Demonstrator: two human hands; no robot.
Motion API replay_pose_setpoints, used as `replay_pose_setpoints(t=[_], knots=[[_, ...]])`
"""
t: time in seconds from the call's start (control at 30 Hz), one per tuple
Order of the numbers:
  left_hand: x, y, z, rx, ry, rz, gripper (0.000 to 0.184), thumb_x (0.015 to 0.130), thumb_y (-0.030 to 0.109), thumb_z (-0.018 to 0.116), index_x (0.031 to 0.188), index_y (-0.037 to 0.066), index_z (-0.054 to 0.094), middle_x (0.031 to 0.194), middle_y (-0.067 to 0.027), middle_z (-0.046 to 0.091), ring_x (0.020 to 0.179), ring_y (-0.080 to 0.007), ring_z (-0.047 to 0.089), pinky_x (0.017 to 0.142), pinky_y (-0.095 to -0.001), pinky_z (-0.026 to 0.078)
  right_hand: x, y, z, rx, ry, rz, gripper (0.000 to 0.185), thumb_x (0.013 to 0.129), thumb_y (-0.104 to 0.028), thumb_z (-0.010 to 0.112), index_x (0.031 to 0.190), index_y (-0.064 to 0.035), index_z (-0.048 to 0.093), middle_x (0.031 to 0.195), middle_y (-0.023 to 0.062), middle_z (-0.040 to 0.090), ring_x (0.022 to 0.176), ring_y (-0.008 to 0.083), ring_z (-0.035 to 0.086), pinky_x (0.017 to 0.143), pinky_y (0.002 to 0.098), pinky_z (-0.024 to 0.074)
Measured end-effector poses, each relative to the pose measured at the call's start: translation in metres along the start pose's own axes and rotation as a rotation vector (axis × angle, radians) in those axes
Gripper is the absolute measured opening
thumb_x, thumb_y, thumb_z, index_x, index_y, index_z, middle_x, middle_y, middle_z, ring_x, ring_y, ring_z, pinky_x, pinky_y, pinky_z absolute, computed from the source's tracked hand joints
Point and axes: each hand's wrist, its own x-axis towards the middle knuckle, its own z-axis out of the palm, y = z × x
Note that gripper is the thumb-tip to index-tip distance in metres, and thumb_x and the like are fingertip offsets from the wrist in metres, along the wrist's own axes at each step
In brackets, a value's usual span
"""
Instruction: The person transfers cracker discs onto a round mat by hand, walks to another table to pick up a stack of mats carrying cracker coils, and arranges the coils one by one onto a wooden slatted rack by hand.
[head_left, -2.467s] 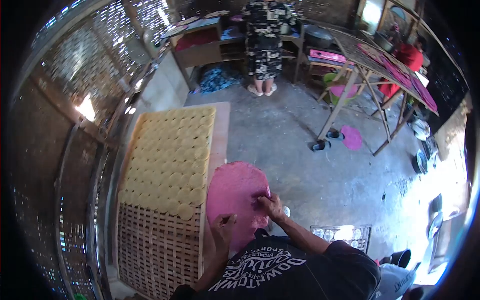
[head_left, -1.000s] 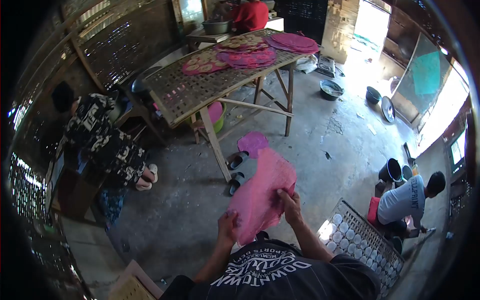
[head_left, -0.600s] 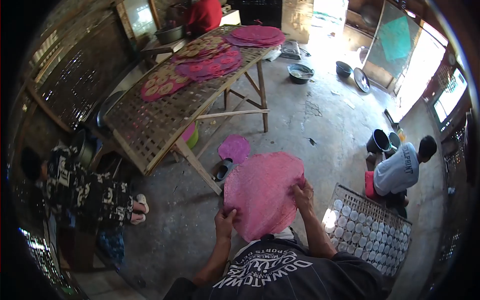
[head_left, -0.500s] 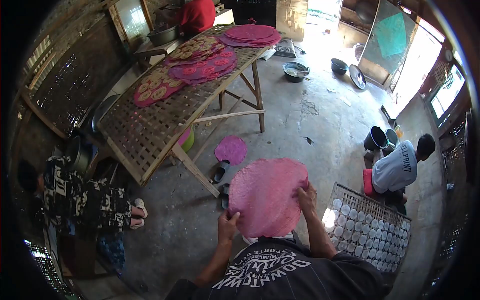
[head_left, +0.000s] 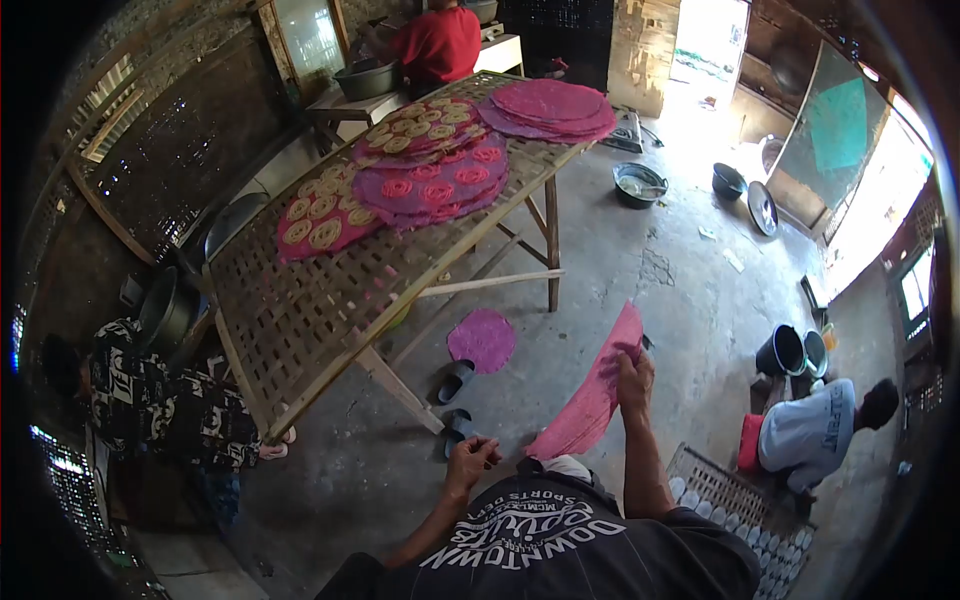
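Above the grey floor (head_left: 560,345), just in front of your dark shirt (head_left: 530,535), the pink sheet (head_left: 590,405) hangs from your right hand (head_left: 635,380), which is closed on its right edge. The sheet is turned nearly edge-on to you, so it looks like a narrow, slightly bowed blade; its long axis slants from near your waist up and away to the right, ending in a point beyond your knuckles. It looks thin and flexible, with a finely rough face. Your left hand (head_left: 473,462) is apart from it, the fingers loosely bent and parted from the thumb, with nothing visible in them. Ahead to the left, the woven surface (head_left: 310,335), an open lattice of flat strips in a wooden frame, bears flat pink rounds (head_left: 550,105) and patterned sheets (head_left: 435,185) dotted with coiled rings. Below it, a magenta round (head_left: 481,341) lies flat near dark slippers (head_left: 457,382). Low on the right, a lattice tray (head_left: 715,478) holds rows of pale discs (head_left: 735,522).
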Motion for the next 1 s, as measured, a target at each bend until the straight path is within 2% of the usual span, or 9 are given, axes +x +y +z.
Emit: replay_pose_setpoints(t=[0.1, 0.23, 0.33, 0.53, 0.67, 0.7, 0.8, 0.93, 1.0], knots=[[0.038, 0.025, 0.024, 0.03, 0.107, -0.042, 0.04, 0.093, 0.04, 0.061, 0.078, 0.003, 0.065, 0.056, 0.0006, 0.055, 0.044, -0.0064, 0.048, 0.041, -0.0229, 0.036, 0.067, -0.014, -0.004, 0.034, -0.025, -0.141, 0.021, 0.095, -0.015, 0.053, 0.102, 0.0011, 0.064, 0.076, 0.0051, 0.065, 0.062, 0.0139, 0.064, 0.056, 0.0292, 0.0526], [0.081, 0.047, 0.047, -0.013, 0.152, 0.002, 0.051, 0.092, 0.047, 0.061, 0.064, 0.005, 0.06, 0.048, 0.0033, 0.046, 0.038, -0.0052, 0.039, 0.037, -0.024, 0.027, 0.15, -0.035, -0.017, -0.063, -0.03, -0.178, 0.023, 0.096, -0.016, 0.053, 0.106, 0.0011, 0.065, 0.08, 0.0065, 0.066, 0.061, 0.0169, 0.065, 0.055, 0.03, 0.0539], [0.099, 0.055, 0.058, -0.106, 0.165, 0.035, 0.053, 0.091, 0.049, 0.062, 0.06, 0.005, 0.059, 0.047, 0.0047, 0.044, 0.038, -0.0048, 0.038, 0.038, -0.0239, 0.025, 0.194, -0.068, -0.021, -0.066, -0.042, -0.195, 0.024, 0.095, -0.016, 0.054, 0.106, 0.0003, 0.067, 0.084, 0.0039, 0.068, 0.068, 0.0115, 0.062, 0.064, 0.0295, 0.0505], [0.127, 0.059, 0.063, -0.073, 0.283, -0.003, 0.048, 0.089, 0.043, 0.066, 0.06, 0.005, 0.059, 0.048, 0.0052, 0.042, 0.041, -0.0042, 0.037, 0.04, -0.025, 0.026, 0.268, -0.146, -0.008, 0.073, -0.192, -0.311, 0.027, 0.093, -0.014, 0.053, 0.109, 0.0036, 0.066, 0.086, 0.0075, 0.067, 0.067, 0.0131, 0.062, 0.06, 0.0267, 0.0508], [0.171, 0.041, 0.048, -0.015, 0.392, 0.063, 0.039, 0.086, 0.036, 0.069, 0.067, 0.003, 0.061, 0.058, 0.0014, 0.054, 0.053, -0.0078, 0.047, 0.052, -0.0274, 0.036, 0.302, -0.214, 0.02, -0.071, -0.251, -0.333, 0.033, 0.093, -0.015, 0.051, 0.116, 0.0051, 0.063, 0.099, 0.0136, 0.069, 0.053, 0.0174, 0.063, 0.051, 0.0268, 0.0487], [0.184, 0.039, 0.044, 0.002, 0.406, 0.064, 0.038, 0.086, 0.035, 0.069, 0.068, 0.003, 0.062, 0.059, 0.0007, 0.055, 0.055, -0.0082, 0.048, 0.054, -0.0275, 0.038, 0.311, -0.225, 0.035, 0.002, -0.258, -0.48, 0.034, 0.093, -0.017, 0.052, 0.117, 0.004, 0.063, 0.1, 0.0139, 0.07, 0.05, 0.0166, 0.062, 0.05, 0.025, 0.0449], [0.211, 0.041, 0.032, 0.052, 0.446, 0.059, 0.033, 0.085, 0.033, 0.069, 0.073, 0.002, 0.063, 0.064, -0.0013, 0.06, 0.06, -0.0094, 0.052, 0.06, -0.0278, 0.041, 0.339, -0.272, 0.064, -0.106, -0.314, -0.56, 0.037, 0.093, -0.019, 0.049, 0.118, 0.0028, 0.063, 0.097, 0.0134, 0.071, 0.053, 0.0152, 0.063, 0.054, 0.0241, 0.046], [0.241, 0.06, 0.021, -0.068, 0.392, 0.059, 0.03, 0.086, 0.032, 0.066, 0.075, 0.004, 0.064, 0.059, -0.0022, 0.059, 0.054, -0.0085, 0.053, 0.053, -0.0275, 0.04, 0.391, -0.333, 0.113, -0.055, -0.402, -0.595, 0.04, 0.095, -0.023, 0.042, 0.121, 0.0003, 0.063, 0.089, 0.0125, 0.071, 0.06, 0.0126, 0.062, 0.061, 0.0231, 0.048], [0.252, 0.068, 0.013, -0.091, 0.362, 0.074, 0.027, 0.088, 0.03, 0.063, 0.079, 0.004, 0.065, 0.059, -0.0019, 0.058, 0.051, -0.0083, 0.051, 0.05, -0.026, 0.038, 0.42, -0.355, 0.126, -0.152, -0.434, -0.748, 0.041, 0.096, -0.021, 0.039, 0.122, -0.0003, 0.063, 0.092, 0.0132, 0.071, 0.071, 0.0118, 0.062, 0.07, 0.024, 0.0485]])
